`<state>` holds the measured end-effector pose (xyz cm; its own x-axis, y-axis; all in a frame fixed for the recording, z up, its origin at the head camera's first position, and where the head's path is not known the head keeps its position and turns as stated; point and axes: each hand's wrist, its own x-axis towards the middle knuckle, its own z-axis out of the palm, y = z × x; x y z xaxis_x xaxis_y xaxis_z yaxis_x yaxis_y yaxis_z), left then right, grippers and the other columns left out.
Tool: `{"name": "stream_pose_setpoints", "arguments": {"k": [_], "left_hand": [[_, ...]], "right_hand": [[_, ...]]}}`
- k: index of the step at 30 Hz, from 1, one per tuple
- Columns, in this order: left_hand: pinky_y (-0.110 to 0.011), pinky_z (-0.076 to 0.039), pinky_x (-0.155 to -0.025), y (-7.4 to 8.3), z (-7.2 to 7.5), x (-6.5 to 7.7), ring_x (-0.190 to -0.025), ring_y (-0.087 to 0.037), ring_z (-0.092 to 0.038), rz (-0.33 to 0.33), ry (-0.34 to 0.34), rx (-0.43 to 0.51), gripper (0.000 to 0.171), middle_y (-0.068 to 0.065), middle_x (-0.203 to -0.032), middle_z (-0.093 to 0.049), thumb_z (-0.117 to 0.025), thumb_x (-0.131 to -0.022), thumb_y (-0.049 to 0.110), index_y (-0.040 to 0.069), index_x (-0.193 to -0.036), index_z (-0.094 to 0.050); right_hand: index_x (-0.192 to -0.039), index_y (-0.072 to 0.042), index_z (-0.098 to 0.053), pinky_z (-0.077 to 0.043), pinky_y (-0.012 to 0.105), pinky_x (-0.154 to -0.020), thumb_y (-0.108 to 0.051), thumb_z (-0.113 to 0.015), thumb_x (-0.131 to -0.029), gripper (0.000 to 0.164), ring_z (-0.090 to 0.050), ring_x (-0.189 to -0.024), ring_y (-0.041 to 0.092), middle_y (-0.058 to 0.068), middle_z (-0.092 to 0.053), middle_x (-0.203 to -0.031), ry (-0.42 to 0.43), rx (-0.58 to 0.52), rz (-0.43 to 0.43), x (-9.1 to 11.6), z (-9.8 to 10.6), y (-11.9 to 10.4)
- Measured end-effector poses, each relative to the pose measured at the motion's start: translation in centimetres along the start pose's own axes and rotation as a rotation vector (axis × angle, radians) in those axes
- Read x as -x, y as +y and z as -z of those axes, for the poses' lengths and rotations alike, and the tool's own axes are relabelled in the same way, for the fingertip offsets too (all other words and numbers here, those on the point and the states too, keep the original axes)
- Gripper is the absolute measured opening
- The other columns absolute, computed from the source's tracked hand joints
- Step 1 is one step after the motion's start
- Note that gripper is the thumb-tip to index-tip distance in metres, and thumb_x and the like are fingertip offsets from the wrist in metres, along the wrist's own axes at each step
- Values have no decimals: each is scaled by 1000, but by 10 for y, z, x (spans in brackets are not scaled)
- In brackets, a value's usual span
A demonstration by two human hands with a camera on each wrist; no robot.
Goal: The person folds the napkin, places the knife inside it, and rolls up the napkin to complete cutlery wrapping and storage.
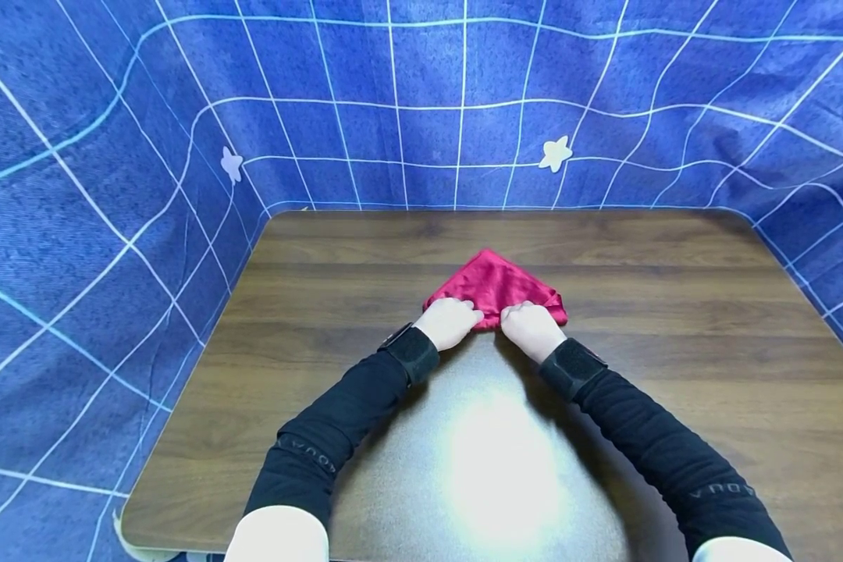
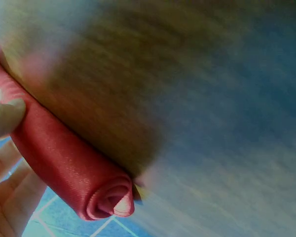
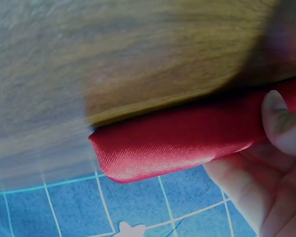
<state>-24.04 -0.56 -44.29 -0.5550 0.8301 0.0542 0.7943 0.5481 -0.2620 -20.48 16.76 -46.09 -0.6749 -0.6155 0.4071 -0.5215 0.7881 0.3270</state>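
A shiny red satin cloth [image 1: 490,282] lies on the wooden table in front of me, its far part flat and pointed, its near edge rolled. My left hand [image 1: 448,322] grips the left half of that roll. In the left wrist view the thumb [image 2: 9,118] presses on the rolled cloth [image 2: 69,158], and the roll's end shows a spiral. My right hand [image 1: 532,329] holds the right half a short gap away. The right wrist view shows its thumb [image 3: 284,126] on the near side of the roll [image 3: 172,138], with fingers beyond it.
The brown wooden table [image 1: 674,328] spreads out around the cloth, with a bright glare [image 1: 499,468] between my forearms. A blue curtain [image 1: 421,78] with white grid lines and star shapes [image 1: 556,154] surrounds its far and side edges.
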Motion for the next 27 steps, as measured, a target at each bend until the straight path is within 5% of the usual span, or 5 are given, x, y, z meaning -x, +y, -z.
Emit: {"name": "stream_pose_setpoints", "arguments": {"k": [7, 14, 21, 27], "left_hand": [[-31, -46, -71, -6, 4, -7, -81, -19, -59, 6, -67, 117, 10, -2, -82, -61, -64, -78, 18, 14, -86, -59], [-29, -44, -72, -12, 9, -11, -83, -15, -58, 78, -112, 234, 6, 2, -83, -62, -62, -79, 17, 15, -78, -56], [-30, -43, -74, -20, 13, -14, -84, -15, -57, 133, -174, 303, 6, 4, -91, -62, -61, -81, 18, 16, -87, -62], [-30, -43, -73, -25, 15, -15, -81, -15, -56, 182, -229, 372, 7, 4, -89, -61, -61, -82, 19, 16, -89, -62]], "right_hand": [[-72, 4, -56, -46, 36, -49, 7, -47, -76, 10, -52, -53, 27, 11, -51, -58, -17, -5, -40, 5, 5, 0], [-83, 11, -60, -45, 33, -44, 4, -37, -79, 25, -51, -53, 26, 17, -57, -63, 80, 109, -14, 7, 8, -5], [-83, 11, -61, -44, 32, -41, 3, -46, -77, 18, -50, -51, 24, 18, -58, -64, 121, 179, 11, 3, 6, -7], [-79, 13, -59, -42, 31, -37, 5, -42, -77, 19, -47, -48, 23, 16, -55, -59, 114, 158, 17, 0, 1, -7]]}}
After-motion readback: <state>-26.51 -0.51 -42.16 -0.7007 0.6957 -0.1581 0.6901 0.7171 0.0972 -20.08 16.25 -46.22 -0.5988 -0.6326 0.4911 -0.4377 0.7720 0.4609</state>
